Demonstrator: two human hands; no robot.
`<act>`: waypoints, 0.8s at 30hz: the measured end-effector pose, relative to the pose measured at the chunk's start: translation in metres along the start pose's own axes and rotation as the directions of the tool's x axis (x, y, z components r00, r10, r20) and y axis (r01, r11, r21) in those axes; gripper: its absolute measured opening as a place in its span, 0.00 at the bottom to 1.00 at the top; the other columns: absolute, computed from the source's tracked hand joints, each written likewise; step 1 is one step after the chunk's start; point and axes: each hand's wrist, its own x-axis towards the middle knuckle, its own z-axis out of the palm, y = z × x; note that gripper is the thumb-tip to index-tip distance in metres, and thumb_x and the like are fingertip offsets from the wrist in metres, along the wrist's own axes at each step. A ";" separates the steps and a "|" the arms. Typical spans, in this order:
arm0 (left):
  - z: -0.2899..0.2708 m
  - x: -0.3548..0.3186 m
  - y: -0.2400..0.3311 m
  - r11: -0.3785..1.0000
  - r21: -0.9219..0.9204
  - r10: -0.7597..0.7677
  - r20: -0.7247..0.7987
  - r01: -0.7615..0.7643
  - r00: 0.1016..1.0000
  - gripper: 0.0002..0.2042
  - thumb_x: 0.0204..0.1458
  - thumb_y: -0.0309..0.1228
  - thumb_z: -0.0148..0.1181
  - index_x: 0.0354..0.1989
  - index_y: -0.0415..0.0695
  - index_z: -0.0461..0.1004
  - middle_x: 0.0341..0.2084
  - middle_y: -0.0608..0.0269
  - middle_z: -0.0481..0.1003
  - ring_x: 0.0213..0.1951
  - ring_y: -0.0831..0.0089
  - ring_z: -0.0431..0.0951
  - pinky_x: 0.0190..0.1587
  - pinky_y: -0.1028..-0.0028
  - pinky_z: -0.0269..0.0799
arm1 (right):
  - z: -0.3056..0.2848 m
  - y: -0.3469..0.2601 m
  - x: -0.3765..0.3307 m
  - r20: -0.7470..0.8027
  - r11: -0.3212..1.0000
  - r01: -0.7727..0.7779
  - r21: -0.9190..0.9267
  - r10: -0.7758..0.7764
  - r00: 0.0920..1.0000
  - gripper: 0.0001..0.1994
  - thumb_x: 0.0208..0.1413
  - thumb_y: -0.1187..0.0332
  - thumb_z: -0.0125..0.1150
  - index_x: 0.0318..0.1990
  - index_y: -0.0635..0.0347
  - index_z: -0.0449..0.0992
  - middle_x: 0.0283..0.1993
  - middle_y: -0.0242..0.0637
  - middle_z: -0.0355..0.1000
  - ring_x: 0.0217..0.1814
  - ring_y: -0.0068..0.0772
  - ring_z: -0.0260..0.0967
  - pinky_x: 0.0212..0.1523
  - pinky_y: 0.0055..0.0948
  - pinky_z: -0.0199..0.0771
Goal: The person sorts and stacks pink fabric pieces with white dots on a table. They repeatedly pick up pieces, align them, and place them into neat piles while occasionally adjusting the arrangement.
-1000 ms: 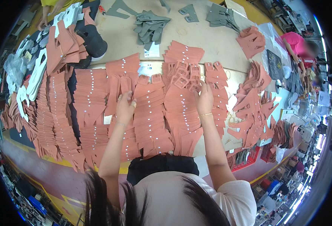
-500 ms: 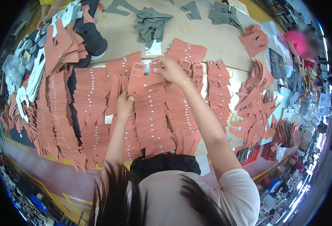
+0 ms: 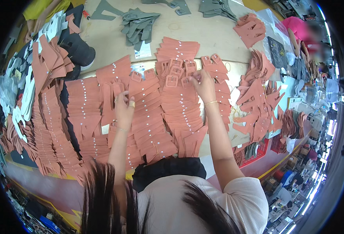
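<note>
Overlapping rows of salmon-coloured cut leather pieces with small white marks spread before me. Several covered buckles lie across the top of the middle row. At the right of that cluster, the fingertips of my right hand pinch a buckled strap. My left hand hovers over the rows with thumb and fingers apart, beside some narrow salmon strips. Two more buckles top the row between my hands.
Grey-green leather pieces lie on the far table. A black cap and white cut pieces are on the left. Loose salmon pieces and a red crate stand right. One person in yellow and another in pink are beyond.
My right hand has moved right from the left buckled row to the middle cluster. My left hand has shifted slightly left, its fingers spreading. The view has shifted a little.
</note>
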 end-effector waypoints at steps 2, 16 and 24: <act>0.008 0.005 0.004 0.999 0.033 0.006 -0.007 -0.006 1.000 0.17 0.51 0.28 0.58 0.49 0.40 0.69 0.40 0.54 0.69 0.42 0.62 0.71 0.43 0.67 0.69 | 0.008 0.017 -0.017 0.002 0.998 -0.059 0.008 0.059 0.998 0.18 0.43 0.67 0.70 0.40 0.63 0.71 0.36 0.44 0.70 0.40 0.45 0.69 0.39 0.38 0.70; 0.016 0.061 -0.047 0.994 -0.001 -0.105 0.165 0.107 0.981 0.16 0.52 0.21 0.55 0.50 0.36 0.72 0.25 0.66 0.72 0.18 0.84 0.70 0.17 0.81 0.64 | -0.027 0.011 -0.044 0.161 0.975 -0.064 0.214 0.029 0.987 0.11 0.50 0.70 0.63 0.39 0.63 0.71 0.35 0.45 0.73 0.38 0.42 0.72 0.39 0.36 0.71; 0.017 0.025 -0.001 0.908 0.344 0.268 -0.044 -0.237 0.962 0.29 0.46 0.27 0.63 0.59 0.38 0.63 0.49 0.44 0.63 0.51 0.54 0.66 0.54 0.63 0.62 | -0.137 0.070 -0.083 0.188 0.912 -0.203 0.356 0.143 0.972 0.12 0.55 0.69 0.61 0.44 0.64 0.73 0.35 0.29 0.74 0.36 0.17 0.68 0.41 0.22 0.69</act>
